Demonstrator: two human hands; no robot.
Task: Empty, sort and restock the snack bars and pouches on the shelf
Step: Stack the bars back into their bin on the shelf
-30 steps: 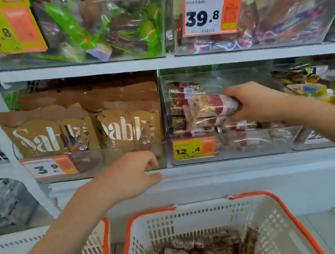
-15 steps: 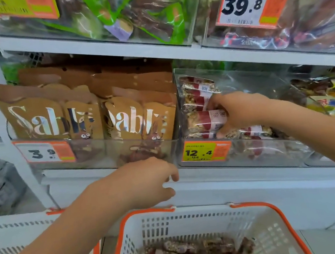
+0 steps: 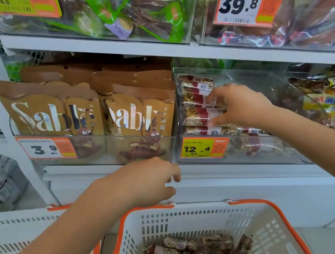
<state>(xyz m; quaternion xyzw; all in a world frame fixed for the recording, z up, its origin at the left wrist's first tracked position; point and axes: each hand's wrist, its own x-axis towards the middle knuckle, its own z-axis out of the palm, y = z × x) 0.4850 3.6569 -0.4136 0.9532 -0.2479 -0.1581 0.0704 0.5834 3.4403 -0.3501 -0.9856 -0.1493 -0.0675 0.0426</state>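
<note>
Nearest me, the white basket with the orange rim (image 3: pixel 269 205) is sitting just below the shelf, and a loose heap of snack bars (image 3: pixel 195 252) is lying in its bottom, blurred enough that I am only guessing they match the ones above. My left hand (image 3: pixel 147 182) is hovering over the basket's far rim, fingers loosely curled and holding nothing, just in front of the lower corner of the clear bin of brown Sable pouches (image 3: pixel 85 115). Further in, my right hand (image 3: pixel 240 106) is reaching into the clear bin (image 3: pixel 275 149) behind the yellow 12.4 price tag (image 3: pixel 205 147), thumb and fingers closing round the end of one red-banded bar in the stacked bars (image 3: pixel 200 104). The risk I am seeing is in that stack: the bars are lying flat one on another against the bin's left wall, so if I am dragging a middle one out, the ones above may be sliding forward and tumbling over the low front lip, likely missing the basket. The glossy wrappers are probably slippery too, so a pinch on one end may be letting the bar twist free. The bars themselves are looking short and slim, clear-wrapped over a nutty, grainy filling, with a red band and a white label at the middle. Beyond them the pouches are standing upright in rows.
</note>
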